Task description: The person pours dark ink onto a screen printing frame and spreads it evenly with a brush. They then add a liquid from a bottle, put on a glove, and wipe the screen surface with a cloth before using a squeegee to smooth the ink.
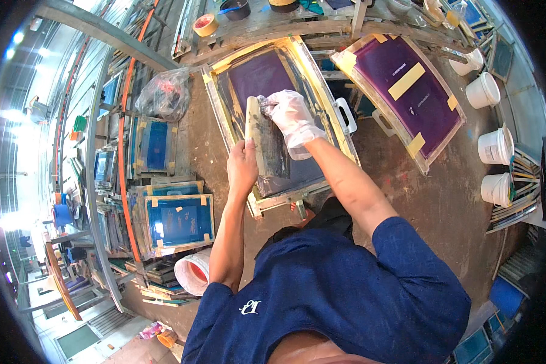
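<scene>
A wide squeegee with a wooden bar [252,118] and a dark, ink-smeared blade side is held tilted over a taped screen-printing frame [341,142]. My bare left hand [242,165] grips the bar's left edge, thumb on top. Over the squeegee's far end is my right hand [290,119], in a clear plastic glove. Its fingers are closed at the blade side; a grey, stained bit shows at their tips, too small to name. The frame's purple mesh [258,76] shows beyond the squeegee, with dark smears around it.
To the right leans a second purple screen [409,91] with yellow tape. White buckets [483,91] line the right side. At left are blue screens [179,219], a white bucket with red inside [193,271] and a clear plastic bag [164,96]. A tape roll [205,25] lies on the far ledge.
</scene>
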Demonstrator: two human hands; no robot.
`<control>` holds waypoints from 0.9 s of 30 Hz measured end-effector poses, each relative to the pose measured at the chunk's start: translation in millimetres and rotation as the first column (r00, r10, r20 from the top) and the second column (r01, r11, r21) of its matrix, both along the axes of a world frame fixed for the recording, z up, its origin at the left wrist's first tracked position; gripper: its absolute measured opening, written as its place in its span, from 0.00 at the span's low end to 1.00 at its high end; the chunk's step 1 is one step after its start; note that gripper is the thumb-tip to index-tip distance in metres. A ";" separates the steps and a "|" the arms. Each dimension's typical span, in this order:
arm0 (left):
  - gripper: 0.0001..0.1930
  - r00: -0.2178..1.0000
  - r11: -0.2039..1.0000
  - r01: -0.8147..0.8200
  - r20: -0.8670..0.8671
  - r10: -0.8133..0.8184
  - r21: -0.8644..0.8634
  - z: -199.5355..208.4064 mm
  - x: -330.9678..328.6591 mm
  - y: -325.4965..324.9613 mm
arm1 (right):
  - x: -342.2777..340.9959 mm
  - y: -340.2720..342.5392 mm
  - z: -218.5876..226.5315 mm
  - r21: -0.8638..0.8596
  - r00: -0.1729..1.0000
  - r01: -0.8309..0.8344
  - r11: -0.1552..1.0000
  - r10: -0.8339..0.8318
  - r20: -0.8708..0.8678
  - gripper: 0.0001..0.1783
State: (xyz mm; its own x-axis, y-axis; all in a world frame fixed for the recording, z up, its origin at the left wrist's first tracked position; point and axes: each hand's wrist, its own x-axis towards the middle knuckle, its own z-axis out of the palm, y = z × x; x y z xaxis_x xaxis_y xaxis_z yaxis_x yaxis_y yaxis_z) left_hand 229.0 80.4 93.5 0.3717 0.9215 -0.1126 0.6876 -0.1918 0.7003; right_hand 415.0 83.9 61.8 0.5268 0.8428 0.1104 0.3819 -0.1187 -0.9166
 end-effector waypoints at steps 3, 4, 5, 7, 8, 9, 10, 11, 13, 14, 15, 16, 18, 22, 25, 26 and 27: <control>0.21 0.994 0.996 -0.084 0.064 0.083 0.010 -3.9 -2.0 14.2 | -26.8 -18.6 -10.2 0.179 0.987 -0.156 0.971 0.147 0.063 0.05; 0.21 0.988 0.992 -0.125 0.097 0.122 0.019 -9.5 -5.8 17.9 | -46.3 -31.8 -13.4 0.315 0.983 -0.139 0.939 0.091 0.161 0.03; 0.21 0.986 0.991 -0.119 0.122 0.111 0.062 -8.2 -4.9 20.9 | -54.3 -39.3 -14.9 0.347 0.989 -0.133 0.928 0.103 0.104 0.03; 0.21 0.991 0.997 -0.078 0.110 0.075 0.028 -5.5 1.8 21.6 | -45.1 -32.7 -11.3 0.274 0.981 -0.097 0.957 0.046 0.187 0.04; 0.21 0.994 0.999 -0.054 0.094 0.054 -0.005 -6.4 1.5 12.5 | -26.8 -19.5 -10.2 0.142 0.987 -0.073 0.987 0.052 0.150 0.05; 0.21 1.000 1.000 -0.005 0.029 0.005 0.012 -7.0 2.3 8.8 | -11.1 -9.8 -9.8 0.156 0.999 -0.015 0.988 0.010 0.036 0.05; 0.21 0.999 1.000 0.004 0.039 -0.005 0.026 -6.0 10.3 10.3 | 7.1 0.1 -6.8 0.178 0.997 0.045 0.983 -0.034 -0.065 0.06; 0.21 0.999 0.999 0.007 0.036 -0.008 0.035 -4.2 9.8 9.3 | 11.9 3.9 -7.2 0.184 0.998 0.061 0.981 -0.062 0.001 0.06; 0.21 0.996 0.999 -0.044 0.078 0.042 0.030 -13.8 1.4 15.5 | 1.1 -3.0 4.5 0.089 0.990 0.051 0.995 -0.062 0.128 0.07; 0.21 0.997 0.998 -0.051 0.051 0.049 0.039 -15.1 1.8 19.4 | -11.9 -10.4 -4.3 0.103 0.978 0.016 0.995 -0.037 0.204 0.08; 0.21 0.997 0.995 -0.082 0.017 0.081 0.059 -17.9 0.7 20.0 | -28.0 -32.7 -18.6 0.241 0.962 -0.066 0.968 -0.003 0.274 0.06; 0.21 0.997 0.988 -0.067 0.056 0.060 0.139 -39.2 -14.6 18.6 | -47.5 -58.1 -28.3 0.369 0.940 -0.164 0.915 0.031 0.341 0.06; 0.20 0.997 0.971 0.036 -0.076 -0.018 0.235 -42.7 -13.9 23.4 | -60.9 -69.6 -22.8 0.413 0.957 -0.163 0.896 0.042 0.286 0.02; 0.24 0.986 0.991 -0.133 0.100 0.130 0.027 -36.4 -6.1 8.4 | -26.5 -34.8 -15.8 0.150 0.982 0.045 0.988 -0.071 0.174 0.05; 0.26 0.962 0.987 -0.157 0.221 0.161 -0.036 -21.6 -4.0 7.7 | -5.8 -11.9 -9.6 0.217 0.954 -0.021 0.976 -0.045 0.296 0.07; 0.26 0.945 0.983 -0.175 0.270 0.184 -0.057 -20.6 -7.1 8.8 | -17.3 -20.6 1.3 0.234 0.936 -0.065 0.970 -0.022 0.351 0.07; 0.27 0.956 0.979 -0.194 0.211 0.203 -0.065 -18.5 -11.7 13.0 | -30.4 -26.6 9.0 0.219 0.955 -0.081 0.972 0.013 0.295 0.08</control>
State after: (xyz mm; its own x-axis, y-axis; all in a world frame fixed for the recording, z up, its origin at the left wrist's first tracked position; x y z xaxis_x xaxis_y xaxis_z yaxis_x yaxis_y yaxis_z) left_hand 217.3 93.4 74.9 0.2016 0.9752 -0.0910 0.5408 -0.0334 0.8405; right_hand 384.6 57.3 70.9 0.4034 0.8009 0.4425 0.6349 0.1033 -0.7656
